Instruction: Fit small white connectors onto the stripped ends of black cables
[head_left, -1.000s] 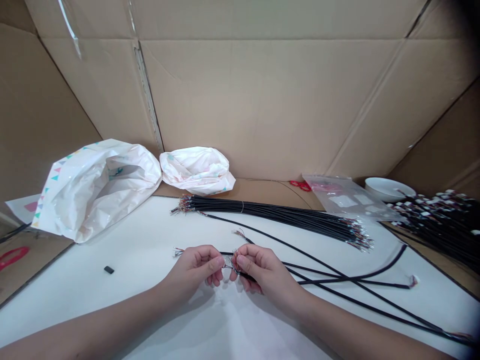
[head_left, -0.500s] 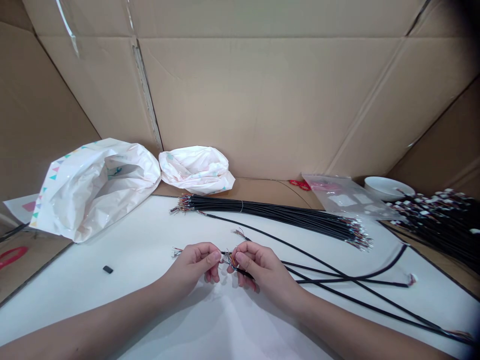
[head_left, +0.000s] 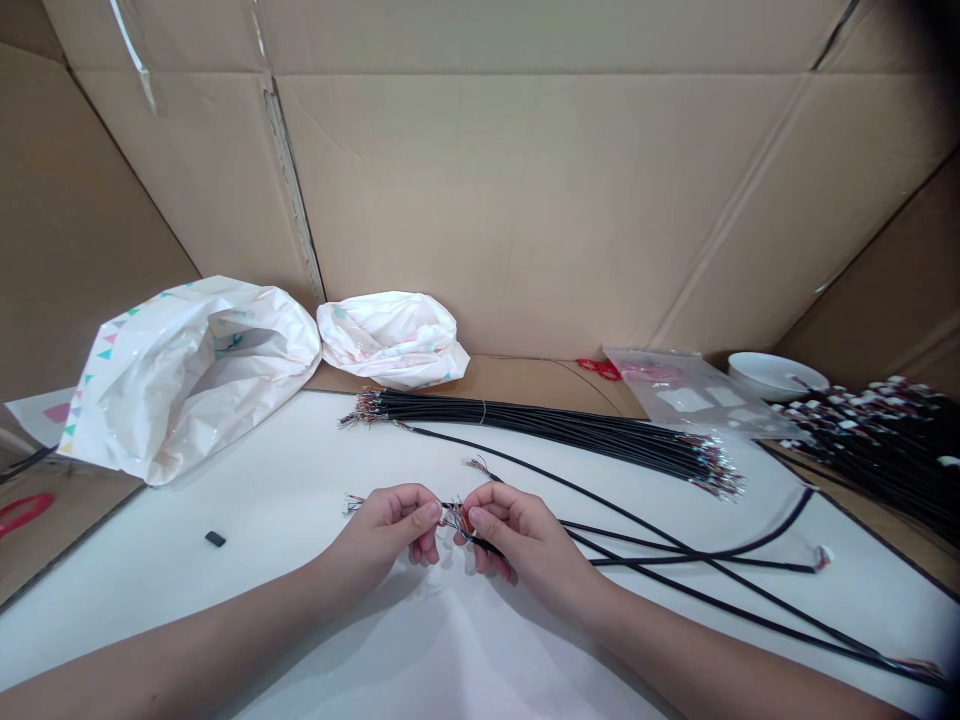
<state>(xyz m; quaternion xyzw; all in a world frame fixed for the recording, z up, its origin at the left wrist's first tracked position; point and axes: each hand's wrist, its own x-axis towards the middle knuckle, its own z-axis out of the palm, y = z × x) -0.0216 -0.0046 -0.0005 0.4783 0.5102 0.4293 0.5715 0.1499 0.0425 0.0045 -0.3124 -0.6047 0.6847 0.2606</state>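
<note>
Between thumb and fingers, my left hand (head_left: 401, 525) pinches a small white connector (head_left: 444, 516) at the centre of the white table. My right hand (head_left: 514, 535) grips the end of a black cable (head_left: 484, 545), where thin coloured wires (head_left: 459, 517) fan out from the sheath. Some of these wires reach the connector; fingers hide how they sit in it. Several loose black cables (head_left: 637, 540) lie crossed to the right of my hands, some with bare wire ends. Another wire end (head_left: 355, 503) shows just left of my left hand.
A tied bundle of black cables (head_left: 540, 425) lies behind my hands. Two white plastic bags (head_left: 202, 390) stand at the back left. A clear bag (head_left: 682, 395), white bowl (head_left: 776, 375) and cable pile with white connectors (head_left: 892, 440) are at right. A small black piece (head_left: 215, 539) lies left.
The wires between my hands have shifted slightly at my right fingertips. Both hands stay in nearly the same place.
</note>
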